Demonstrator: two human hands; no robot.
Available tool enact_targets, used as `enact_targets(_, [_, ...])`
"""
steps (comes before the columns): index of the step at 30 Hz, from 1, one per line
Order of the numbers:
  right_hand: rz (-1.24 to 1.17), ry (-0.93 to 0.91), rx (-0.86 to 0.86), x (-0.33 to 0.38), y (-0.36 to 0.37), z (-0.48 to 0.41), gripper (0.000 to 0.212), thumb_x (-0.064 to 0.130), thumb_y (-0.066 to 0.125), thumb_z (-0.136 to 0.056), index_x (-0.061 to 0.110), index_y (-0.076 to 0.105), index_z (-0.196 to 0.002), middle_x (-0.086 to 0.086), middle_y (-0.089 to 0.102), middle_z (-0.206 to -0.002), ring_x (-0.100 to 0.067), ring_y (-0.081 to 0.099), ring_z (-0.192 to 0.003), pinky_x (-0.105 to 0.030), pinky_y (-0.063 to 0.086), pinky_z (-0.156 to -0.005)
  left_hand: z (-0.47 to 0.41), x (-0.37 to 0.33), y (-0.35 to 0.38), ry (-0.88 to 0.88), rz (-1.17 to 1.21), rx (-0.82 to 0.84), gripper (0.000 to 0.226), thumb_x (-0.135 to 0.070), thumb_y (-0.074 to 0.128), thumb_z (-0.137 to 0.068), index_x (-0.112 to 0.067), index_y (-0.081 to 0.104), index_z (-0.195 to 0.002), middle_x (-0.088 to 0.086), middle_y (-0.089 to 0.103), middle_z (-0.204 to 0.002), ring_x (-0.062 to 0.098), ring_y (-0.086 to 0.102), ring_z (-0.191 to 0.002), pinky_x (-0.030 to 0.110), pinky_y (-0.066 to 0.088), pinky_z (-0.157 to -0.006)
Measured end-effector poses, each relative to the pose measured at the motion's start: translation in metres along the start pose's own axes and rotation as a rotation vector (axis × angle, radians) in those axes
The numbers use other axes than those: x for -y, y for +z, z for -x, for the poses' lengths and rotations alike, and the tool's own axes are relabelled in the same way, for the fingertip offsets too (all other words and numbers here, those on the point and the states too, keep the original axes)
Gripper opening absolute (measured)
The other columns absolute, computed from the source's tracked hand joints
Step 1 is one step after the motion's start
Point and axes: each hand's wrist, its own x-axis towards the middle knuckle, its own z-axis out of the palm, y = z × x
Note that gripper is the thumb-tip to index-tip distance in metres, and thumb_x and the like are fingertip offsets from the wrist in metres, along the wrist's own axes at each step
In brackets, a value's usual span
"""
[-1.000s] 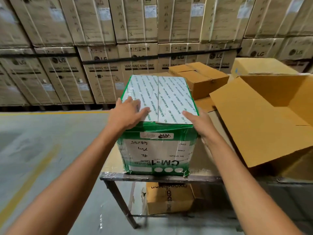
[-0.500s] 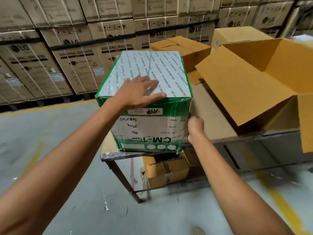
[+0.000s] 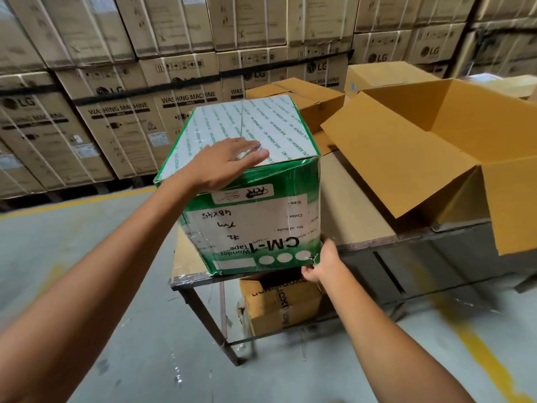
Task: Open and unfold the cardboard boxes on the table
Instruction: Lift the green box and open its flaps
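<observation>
Under left hand: green box.

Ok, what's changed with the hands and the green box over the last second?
The right hand left the top edge, dropped down and now grips the lower right corner of the green box. The left hand stayed flat on the top. The box is unopened on the table; the open brown box is untouched.

Stacked washing-machine cartons wall a grey, yellow-lined floor.
</observation>
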Motion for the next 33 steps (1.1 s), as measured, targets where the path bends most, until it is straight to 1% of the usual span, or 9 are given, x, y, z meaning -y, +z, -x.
enact_targets(4, [-0.065, -0.139, 0.068, 0.042, 0.003, 0.013, 0.041, 0.054, 0.053, -0.092, 0.018, 0.067, -0.107, -0.011, 0.07, -0.108, -0.032, 0.062, -0.107, -0.048, 0.044, -0.106, 0.005, 0.003, -0.015, -0.018, 0.139, -0.095, 0.086, -0.078, 0.02, -0.088, -0.023, 0.039, -0.151, -0.002, 0.036, -0.158, 0.014, 0.033, -0.142, 0.027, 0.021, -0.112])
enact_targets(7, [-0.157, -0.282, 0.13, 0.078, 0.008, 0.009, 0.041, 0.044, 0.062, -0.087, 0.017, 0.07, -0.117, -0.016, 0.074, -0.111, -0.037, 0.071, -0.101, -0.059, 0.051, -0.095, 0.009, 0.011, -0.013, -0.058, 0.322, -0.181, 0.07, -0.065, 0.024, -0.099, -0.02, 0.037, -0.151, 0.0, 0.035, -0.158, 0.009, 0.035, -0.138, 0.025, 0.02, -0.11])
enact_targets(9, [-0.19, -0.382, 0.093, 0.094, 0.015, 0.017, 0.041, 0.036, 0.07, -0.085, 0.011, 0.068, -0.118, -0.02, 0.074, -0.108, -0.039, 0.073, -0.092, -0.061, 0.056, -0.084, 0.013, 0.022, -0.006, -0.098, 0.524, -0.199, 0.083, -0.077, 0.025, -0.091, -0.022, 0.038, -0.152, 0.0, 0.037, -0.157, 0.01, 0.037, -0.137, 0.033, 0.021, -0.117])
enact_targets(13, [-0.094, -0.571, -0.053, 0.112, 0.03, 0.041, 0.035, 0.033, 0.082, -0.08, 0.008, 0.06, -0.093, -0.013, 0.07, -0.089, -0.031, 0.071, -0.079, -0.044, 0.06, -0.076, 0.02, 0.039, 0.013, -0.423, 1.059, -0.196, 0.091, -0.092, 0.032, -0.076, -0.033, 0.044, -0.143, -0.006, 0.049, -0.144, 0.018, 0.048, -0.128, 0.047, 0.04, -0.105])
enact_targets(15, [0.066, -0.696, -0.077, 0.114, 0.04, 0.047, 0.037, 0.04, 0.081, -0.079, 0.011, 0.059, -0.085, -0.007, 0.068, -0.09, -0.026, 0.066, -0.082, -0.036, 0.055, -0.075, 0.024, 0.05, 0.024, -0.58, 1.243, -0.128, 0.098, -0.098, 0.034, -0.066, -0.034, 0.052, -0.138, 0.007, 0.056, -0.138, 0.031, 0.053, -0.122, 0.053, 0.042, -0.1])
enact_targets(19, [0.267, -0.872, -0.074, 0.114, 0.062, 0.063, 0.035, 0.038, 0.076, -0.086, 0.015, 0.055, -0.071, -0.002, 0.06, -0.071, -0.021, 0.054, -0.068, -0.032, 0.036, -0.058, 0.035, 0.054, 0.04, -0.717, 1.608, -0.094, 0.08, -0.083, 0.034, -0.082, -0.02, 0.071, -0.112, 0.017, 0.072, -0.111, 0.035, 0.068, -0.095, 0.044, 0.052, -0.085])
enact_targets(23, [0.382, -0.99, -0.11, 0.112, 0.078, 0.083, 0.034, 0.041, 0.073, -0.088, 0.017, 0.057, -0.07, 0.002, 0.058, -0.067, -0.018, 0.051, -0.061, -0.029, 0.031, -0.05, 0.042, 0.056, 0.036, -0.592, 1.801, -0.18, 0.069, -0.069, 0.049, -0.082, -0.014, 0.07, -0.118, 0.017, 0.07, -0.119, 0.032, 0.072, -0.087, 0.041, 0.059, -0.069])
enact_targets(26, [0.532, -1.103, -0.15, 0.117, 0.088, 0.109, 0.028, 0.045, 0.067, -0.092, 0.02, 0.065, -0.078, 0.005, 0.064, -0.071, -0.017, 0.057, -0.064, -0.027, 0.033, -0.049, 0.046, 0.057, 0.036, -0.561, 1.945, -0.173, 0.062, -0.064, 0.052, -0.083, -0.009, 0.079, -0.096, 0.018, 0.074, -0.1, 0.032, 0.072, -0.077, 0.043, 0.06, -0.062])
enact_targets(33, [0.759, -1.464, -0.244, 0.114, 0.103, 0.151, 0.024, 0.048, 0.061, -0.091, 0.027, 0.072, -0.095, 0.007, 0.07, -0.074, -0.022, 0.066, -0.067, -0.029, 0.049, -0.056, 0.047, 0.073, 0.085, -0.718, 2.123, -0.08, 0.039, -0.048, 0.062, -0.081, -0.013, 0.067, -0.098, 0.014, 0.067, -0.098, 0.03, 0.061, -0.088, 0.042, 0.04, -0.097])
